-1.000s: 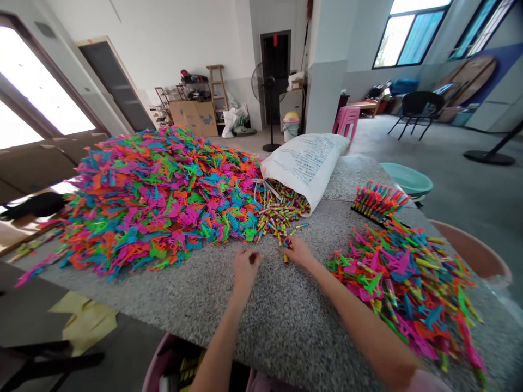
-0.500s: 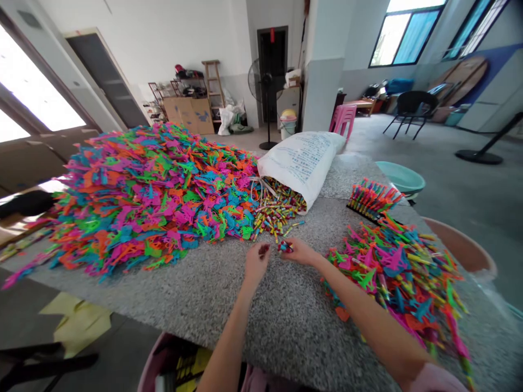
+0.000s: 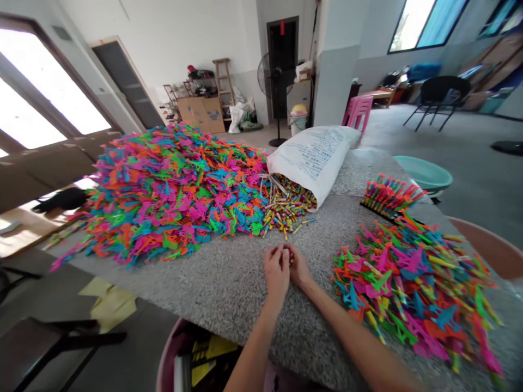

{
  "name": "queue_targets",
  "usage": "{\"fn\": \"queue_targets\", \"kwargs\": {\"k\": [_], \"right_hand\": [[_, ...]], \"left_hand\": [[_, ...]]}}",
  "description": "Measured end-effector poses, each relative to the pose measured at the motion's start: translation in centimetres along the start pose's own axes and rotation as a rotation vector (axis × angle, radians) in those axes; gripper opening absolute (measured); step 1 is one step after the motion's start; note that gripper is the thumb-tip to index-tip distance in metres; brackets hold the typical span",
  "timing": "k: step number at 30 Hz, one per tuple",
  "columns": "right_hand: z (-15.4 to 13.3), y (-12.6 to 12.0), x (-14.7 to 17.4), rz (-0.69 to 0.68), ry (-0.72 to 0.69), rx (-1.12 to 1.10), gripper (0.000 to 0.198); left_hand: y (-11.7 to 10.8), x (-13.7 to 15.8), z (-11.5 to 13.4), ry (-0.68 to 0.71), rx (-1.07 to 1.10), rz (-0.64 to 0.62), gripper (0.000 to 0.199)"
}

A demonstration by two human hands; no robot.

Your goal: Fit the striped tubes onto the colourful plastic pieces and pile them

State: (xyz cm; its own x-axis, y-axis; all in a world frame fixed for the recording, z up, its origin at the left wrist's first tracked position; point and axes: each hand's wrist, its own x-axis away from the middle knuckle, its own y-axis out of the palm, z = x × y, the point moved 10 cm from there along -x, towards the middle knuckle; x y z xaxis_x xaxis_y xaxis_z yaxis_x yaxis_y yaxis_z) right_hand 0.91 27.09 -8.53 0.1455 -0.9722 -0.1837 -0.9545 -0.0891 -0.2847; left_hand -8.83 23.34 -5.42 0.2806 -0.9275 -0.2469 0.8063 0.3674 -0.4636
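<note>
A small red-tinted piece is pinched at the fingertips of the right hand, just above the bench; most of it is hidden by the fingers. That grip is closed around it, while the left hand is laid against the right with its fingers curled, and whether anything is held in that grip cannot be told.

Beyond the hands, slim printed tubes, mostly yellow with red and green bands, are spilled from the mouth of a white woven sack marked with blue print; those deeper inside are covered by its fabric. The bench is topped with speckled grey stone. To the left, a broad heap of thin, flat plastic cutouts is piled in pink, orange, green and blue. To the right, plane-shaped pieces and tubes are tangled in a lower mixed pile, behind which a row of orange-topped tubes is stood in a black holder.

Past the right edge, a teal basin and a terracotta-coloured basin are partly hidden by the bench.
</note>
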Motion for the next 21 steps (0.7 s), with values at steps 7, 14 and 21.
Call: {"fn": "queue_targets", "kwargs": {"k": [7,14,21], "right_hand": [[0.7,-0.3,0.9,0.078,-0.016,0.065,0.035],[0.2,-0.1,0.3,0.155,-0.074,0.166,0.023],[-0.2,-0.3,0.1,0.179,-0.107,0.205,0.023]], "left_hand": [[-0.2,-2.9,-1.4,0.001,-0.226,-0.026,0.055],[-9.2,-19.9,-3.8,-0.048,-0.762,0.016,0.079],[-9.3,-19.5,-8.5,-0.091,-0.879,-0.118,0.074]]}}
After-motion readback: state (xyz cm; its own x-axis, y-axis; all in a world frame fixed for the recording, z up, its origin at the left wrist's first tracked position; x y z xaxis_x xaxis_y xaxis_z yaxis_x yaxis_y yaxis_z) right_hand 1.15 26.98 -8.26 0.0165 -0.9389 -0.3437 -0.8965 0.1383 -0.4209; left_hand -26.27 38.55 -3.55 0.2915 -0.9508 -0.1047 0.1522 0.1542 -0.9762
